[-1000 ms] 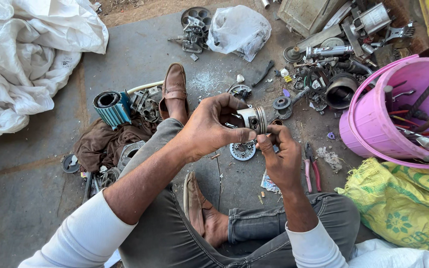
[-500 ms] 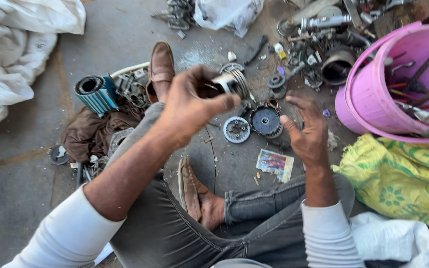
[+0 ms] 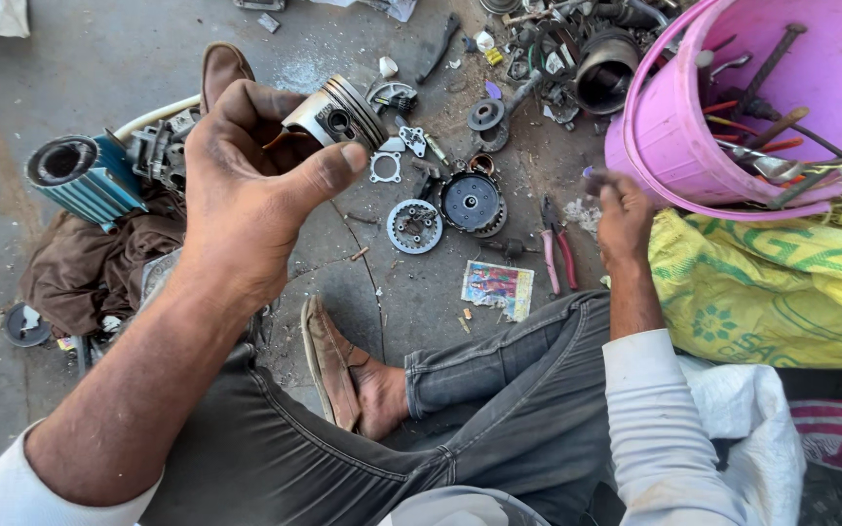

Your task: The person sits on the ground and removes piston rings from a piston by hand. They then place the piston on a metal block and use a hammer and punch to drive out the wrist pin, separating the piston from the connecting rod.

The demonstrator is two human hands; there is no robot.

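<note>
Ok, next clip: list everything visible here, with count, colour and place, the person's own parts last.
ringed metal piston: one, silver, held up in the left hand's grip.
pink plastic bucket: one, top right, holding long metal tools.
round toothed discs: two, grey and dark, on the concrete at centre.
red-handled pliers: one, right of the discs.
finned blue cylinder: one, far left, on brown cloth.
small printed card: one, multicoloured, below the discs.
yellow-green woven sack: one, right side.
brown shoes: two, centre and top left.
left hand: shut on the piston.
right hand: reaching beside the bucket's base; what it touches is unclear.
</note>
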